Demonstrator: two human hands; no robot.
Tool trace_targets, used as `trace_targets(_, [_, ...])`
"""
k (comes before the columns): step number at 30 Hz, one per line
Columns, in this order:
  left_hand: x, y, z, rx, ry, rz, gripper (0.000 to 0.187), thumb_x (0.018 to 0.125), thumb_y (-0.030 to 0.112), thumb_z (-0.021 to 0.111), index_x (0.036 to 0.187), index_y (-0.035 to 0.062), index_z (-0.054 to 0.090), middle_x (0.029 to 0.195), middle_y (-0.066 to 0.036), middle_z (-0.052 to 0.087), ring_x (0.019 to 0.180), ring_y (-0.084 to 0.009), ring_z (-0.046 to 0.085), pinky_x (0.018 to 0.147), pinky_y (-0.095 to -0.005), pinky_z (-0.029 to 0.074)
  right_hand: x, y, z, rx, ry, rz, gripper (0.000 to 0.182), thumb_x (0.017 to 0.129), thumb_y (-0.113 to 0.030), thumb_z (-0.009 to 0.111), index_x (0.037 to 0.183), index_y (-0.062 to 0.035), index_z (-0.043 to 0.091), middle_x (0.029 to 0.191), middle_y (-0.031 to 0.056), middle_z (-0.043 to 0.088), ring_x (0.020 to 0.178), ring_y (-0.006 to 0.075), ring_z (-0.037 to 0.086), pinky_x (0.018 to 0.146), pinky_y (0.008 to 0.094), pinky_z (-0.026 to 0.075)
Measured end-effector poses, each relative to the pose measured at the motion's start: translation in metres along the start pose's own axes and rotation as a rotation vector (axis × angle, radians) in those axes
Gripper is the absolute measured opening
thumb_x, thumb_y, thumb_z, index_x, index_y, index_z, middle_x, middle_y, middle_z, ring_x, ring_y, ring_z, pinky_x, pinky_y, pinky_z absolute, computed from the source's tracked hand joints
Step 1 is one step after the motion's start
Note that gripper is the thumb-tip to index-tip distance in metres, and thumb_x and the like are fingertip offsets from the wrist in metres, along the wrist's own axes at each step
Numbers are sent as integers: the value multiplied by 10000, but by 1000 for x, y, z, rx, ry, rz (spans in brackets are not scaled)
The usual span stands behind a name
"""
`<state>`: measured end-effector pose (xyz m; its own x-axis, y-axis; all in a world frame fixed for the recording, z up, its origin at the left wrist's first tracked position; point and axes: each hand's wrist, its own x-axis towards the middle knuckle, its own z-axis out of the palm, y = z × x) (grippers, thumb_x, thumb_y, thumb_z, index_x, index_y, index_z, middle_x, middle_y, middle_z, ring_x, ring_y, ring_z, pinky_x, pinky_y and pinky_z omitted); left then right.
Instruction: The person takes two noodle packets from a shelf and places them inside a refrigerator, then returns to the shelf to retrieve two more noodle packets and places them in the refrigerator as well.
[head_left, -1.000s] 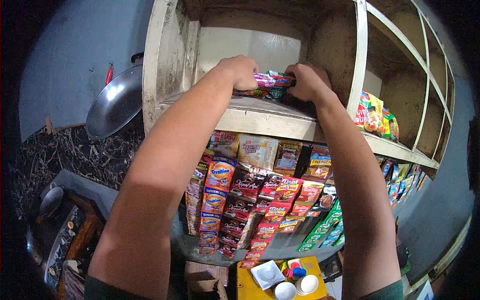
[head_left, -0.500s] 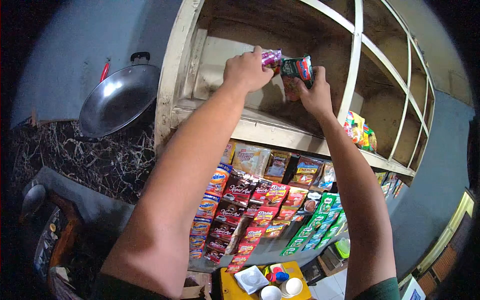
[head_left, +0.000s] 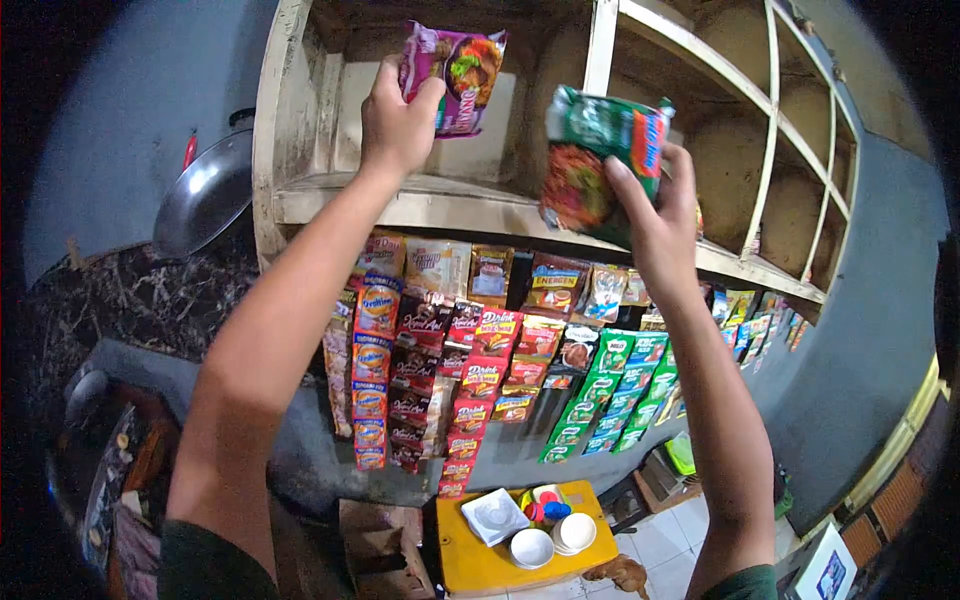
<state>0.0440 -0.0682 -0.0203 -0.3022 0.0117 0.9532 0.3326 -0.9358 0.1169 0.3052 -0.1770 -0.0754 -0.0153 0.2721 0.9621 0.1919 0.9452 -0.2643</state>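
My left hand (head_left: 398, 122) grips a purple packet of instant noodles (head_left: 468, 80) by its left side, thumb across the front. In my right hand (head_left: 655, 205) is a green and red packet of instant noodles (head_left: 585, 165), pinched at its right edge and slightly blurred. Both packets are held up in front of the white wooden shelf (head_left: 400, 207), apart from each other. The compartment behind the purple packet shows bare, stained boards.
Strips of drink sachets (head_left: 480, 380) hang below the shelf. A wok (head_left: 205, 195) hangs on the left wall. Underneath, a yellow table (head_left: 460, 570) carries white bowls (head_left: 532, 548) and a square white dish (head_left: 495, 516). A brown animal (head_left: 618, 574) is on the floor beside it.
Both packets have come out of the shelf compartment toward me and moved apart, the purple one to the left and up. The view has shifted, showing more of the table and floor.
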Motion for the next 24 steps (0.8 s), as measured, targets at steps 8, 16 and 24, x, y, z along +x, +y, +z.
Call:
trace_targets(8, [-140, 136, -2, -432, -2, -582, 179, 903, 165, 551, 1037, 47, 552, 973, -29, 595, 894, -106, 561, 846, -277, 447, -122, 17, -90, 134, -177, 335, 397, 888, -181, 663, 1178, -52, 424, 1101, 75, 588, 1012, 131, 546, 921, 300, 422])
trace_targets(16, [-298, 186, -50, -304, -123, -1040, 407, 904, 172, 543, 1283, 36, 484, 1095, -38, 581, 991, -112, 570, 904, -271, 447, -248, 50, -144, 397, -322, 774, 383, 856, -79, 670, 1160, -67, 436, 1088, 50, 575, 1035, 130, 535, 931, 298, 406])
trace_targets(24, [-377, 281, -117, -60, -92, -1147, 500, 880, 93, 650, 1326, 35, 432, 1192, -51, 590, 1098, -136, 568, 986, -326, 436, -358, 56, -110, 780, -188, 1191, 394, 875, -93, 656, 1220, -60, 469, 1128, 43, 597, 1034, 121, 559, 935, 290, 423])
